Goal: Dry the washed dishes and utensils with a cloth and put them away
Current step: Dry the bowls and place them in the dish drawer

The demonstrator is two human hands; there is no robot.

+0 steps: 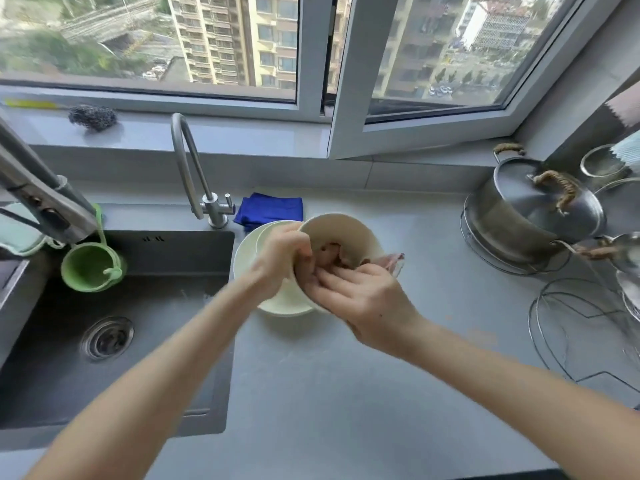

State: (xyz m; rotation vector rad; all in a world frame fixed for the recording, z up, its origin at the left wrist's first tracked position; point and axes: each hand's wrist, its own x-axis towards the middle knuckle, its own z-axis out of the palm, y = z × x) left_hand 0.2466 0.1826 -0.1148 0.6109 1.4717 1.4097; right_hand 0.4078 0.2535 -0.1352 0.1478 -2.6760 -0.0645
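Bowl (pixel 346 233) was held tilted, mouth toward camera, just above stacked plates (pixel 277 303) on counter (pixel 346 393) right of sink (pixel 121 306). Hands were close together, both on the bowl: left hand (pixel 282 252) curled over its left rim, right hand (pixel 363 299) clasped its near wall from below. Pink cloth (pixel 393 263) was bunched inside the bowl, with a corner past the right edge; which hand held it could not be told.
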